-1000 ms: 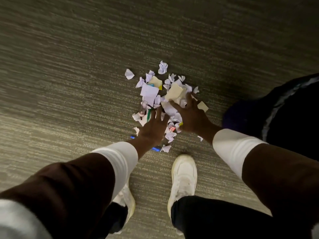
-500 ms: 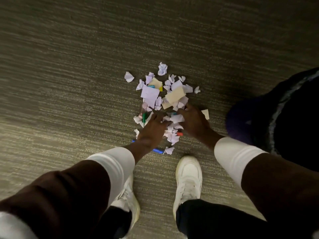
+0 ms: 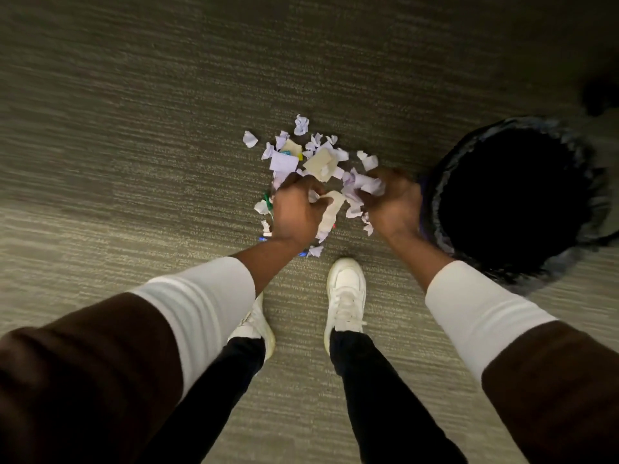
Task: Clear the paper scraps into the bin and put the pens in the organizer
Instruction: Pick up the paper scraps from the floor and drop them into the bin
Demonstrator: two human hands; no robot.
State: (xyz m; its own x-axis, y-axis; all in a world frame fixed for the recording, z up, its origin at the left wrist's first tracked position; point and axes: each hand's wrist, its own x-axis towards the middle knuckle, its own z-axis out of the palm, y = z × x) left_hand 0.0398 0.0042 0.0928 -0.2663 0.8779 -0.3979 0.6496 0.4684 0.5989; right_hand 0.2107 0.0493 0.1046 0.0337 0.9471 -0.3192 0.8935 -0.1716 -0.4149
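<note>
On the grey-green striped carpet floor [image 3: 134, 162], just beyond a pair of white sneakers [image 3: 346, 296], lies the heap of torn white and cream paper scraps [image 3: 303, 155], and the scrap-clearing step is plainly the one in hand. Both hands are above the near half of the heap. The left hand [image 3: 294, 214] has its grip curled narrow around a cream strip and some white bits; the right hand [image 3: 393, 204] has its grip closed on a bunched handful of crumpled white pieces. To the right, just beside that hand, stands the round bin with a dark crinkled liner [image 3: 445, 195], its mouth open and black inside.

The next move, as I judge it, calls for carrying both handfuls rightward over the bin's rim and letting go without shedding loose bits on the way. Much paper remains on the far side of the heap, so more scoops will be needed.

Among the scraps at the left edge a green pen [image 3: 268, 200] peeps out, and a blue pen [image 3: 303, 253] shows under the left wrist; these must be kept out of the handfuls. No organizer is in view.
</note>
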